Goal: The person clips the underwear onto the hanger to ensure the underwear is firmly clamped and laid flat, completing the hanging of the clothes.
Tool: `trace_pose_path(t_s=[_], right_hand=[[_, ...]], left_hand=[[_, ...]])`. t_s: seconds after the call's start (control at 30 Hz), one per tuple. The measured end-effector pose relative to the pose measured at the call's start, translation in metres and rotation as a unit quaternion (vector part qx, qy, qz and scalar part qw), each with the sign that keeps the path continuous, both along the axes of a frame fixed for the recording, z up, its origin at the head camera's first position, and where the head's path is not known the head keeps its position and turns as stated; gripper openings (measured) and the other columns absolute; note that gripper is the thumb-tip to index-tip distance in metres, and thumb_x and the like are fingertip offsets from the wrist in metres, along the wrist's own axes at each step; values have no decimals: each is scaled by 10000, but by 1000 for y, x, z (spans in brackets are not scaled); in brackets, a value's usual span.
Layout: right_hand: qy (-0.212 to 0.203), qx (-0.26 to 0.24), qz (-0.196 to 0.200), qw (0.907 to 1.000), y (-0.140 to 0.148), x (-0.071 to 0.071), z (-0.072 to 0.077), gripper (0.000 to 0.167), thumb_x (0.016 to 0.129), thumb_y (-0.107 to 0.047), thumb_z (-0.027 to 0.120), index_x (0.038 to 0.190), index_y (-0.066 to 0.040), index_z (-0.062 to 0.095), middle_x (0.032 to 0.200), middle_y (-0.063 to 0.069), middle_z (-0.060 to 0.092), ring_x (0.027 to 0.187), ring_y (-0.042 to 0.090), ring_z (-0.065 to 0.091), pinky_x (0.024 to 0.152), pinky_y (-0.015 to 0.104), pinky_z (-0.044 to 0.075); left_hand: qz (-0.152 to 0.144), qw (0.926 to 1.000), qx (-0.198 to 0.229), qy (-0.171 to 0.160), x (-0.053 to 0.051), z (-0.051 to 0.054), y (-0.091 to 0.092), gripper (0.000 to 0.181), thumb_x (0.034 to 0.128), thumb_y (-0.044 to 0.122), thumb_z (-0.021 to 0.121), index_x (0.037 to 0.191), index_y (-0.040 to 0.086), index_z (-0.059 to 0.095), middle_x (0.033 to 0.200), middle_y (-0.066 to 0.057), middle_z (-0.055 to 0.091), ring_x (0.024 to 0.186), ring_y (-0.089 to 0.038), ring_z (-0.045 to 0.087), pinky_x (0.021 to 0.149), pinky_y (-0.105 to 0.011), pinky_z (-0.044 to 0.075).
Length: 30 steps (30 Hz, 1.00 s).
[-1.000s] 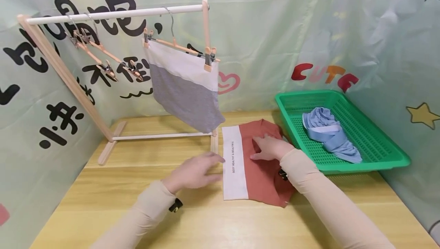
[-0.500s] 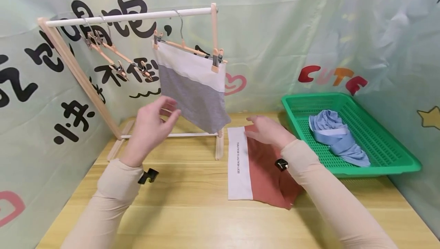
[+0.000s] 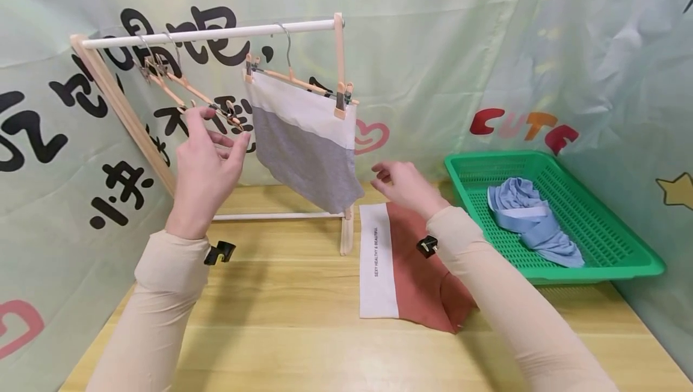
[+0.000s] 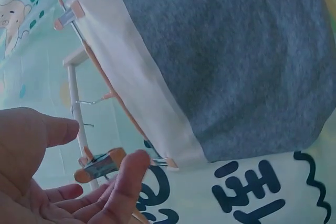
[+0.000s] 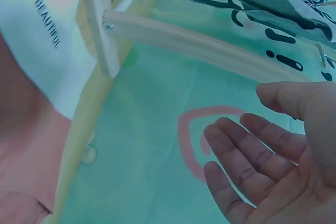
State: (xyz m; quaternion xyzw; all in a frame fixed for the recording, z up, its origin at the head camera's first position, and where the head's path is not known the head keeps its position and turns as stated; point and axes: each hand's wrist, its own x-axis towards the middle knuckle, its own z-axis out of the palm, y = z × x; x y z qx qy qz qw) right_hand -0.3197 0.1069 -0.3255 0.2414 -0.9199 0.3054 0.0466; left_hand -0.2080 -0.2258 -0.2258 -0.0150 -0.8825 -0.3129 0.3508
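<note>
My left hand (image 3: 204, 166) is raised at the front end of a wooden clip hanger (image 3: 186, 84), its thumb and fingers apart. In the left wrist view, the hanger's end clip (image 4: 102, 165) lies in the gap between them. To the right, grey underpants with a white waistband (image 3: 303, 148) hang from another clip hanger (image 3: 292, 79). My right hand (image 3: 408, 187) hovers, holding nothing, above the far side of rust-red underpants (image 3: 417, 278) lying flat. Their white waistband (image 3: 377, 260) with printed lettering faces left. In the right wrist view, the fingers (image 5: 247, 153) are loosely bent.
A rack with a white top rail (image 3: 216, 33) and wooden posts stands at the back left of the wooden table (image 3: 281, 332). Two bare hangers hang near its left end. The green basket (image 3: 622, 266) at right holds blue folded cloth (image 3: 533, 220). A printed curtain hangs behind.
My left hand has left the red underpants' waistband edge and risen leftward to the bare hanger's clip. My right hand has lifted off the red underpants and shifted left and away.
</note>
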Motion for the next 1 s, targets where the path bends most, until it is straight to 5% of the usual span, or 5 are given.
trace_pose_path(t_s=[0.17, 0.57, 0.73, 0.87, 1.0], right_hand=[[-19, -105, 167, 9998, -12, -9, 1, 397, 1049, -210, 664, 1374, 19, 661, 1228, 184, 773, 1144, 309, 747, 1034, 463, 592], [-218, -164, 359, 9990, -37, -24, 2, 484, 1060, -156, 587, 1520, -9, 551, 1295, 202, 748, 1214, 317, 728, 1062, 450, 581], [-178, -348, 550, 9977, -46, -31, -3, 447, 1050, -122, 594, 1479, -3, 569, 1293, 210, 743, 1189, 329, 739, 1040, 447, 597], [-88, -566, 624, 9964, -49, -33, -6, 385, 1043, -100, 587, 1417, -7, 604, 1276, 208, 746, 1158, 334, 749, 1011, 448, 612], [2, -681, 610, 9958, -50, -35, -8, 345, 1036, -87, 584, 1366, 6, 624, 1237, 219, 752, 1128, 343, 756, 994, 451, 618]], left_hand=[[55, 9997, -220, -112, -5, 7, -1, 756, 1061, 499, 615, 1645, 165, 271, 1167, -246, 762, 1020, -437, 762, 883, -585, 576], [-130, 9968, -694, -370, -16, 18, 2, 626, 1102, 462, 564, 1625, 155, 410, 1282, -330, 718, 1213, -558, 650, 1068, -671, 470], [4, 9972, -688, -306, -18, 18, 2, 556, 1095, 447, 581, 1485, 59, 498, 1130, -298, 730, 1030, -482, 683, 947, -623, 510], [177, 9967, -779, -169, -18, 19, 2, 483, 1096, 451, 569, 1357, 46, 534, 795, -189, 594, 750, -393, 570, 691, -502, 467], [333, 9956, -878, 6, -19, 22, 1, 417, 1116, 444, 515, 1215, 42, 568, 702, -116, 485, 644, -341, 476, 578, -421, 376]])
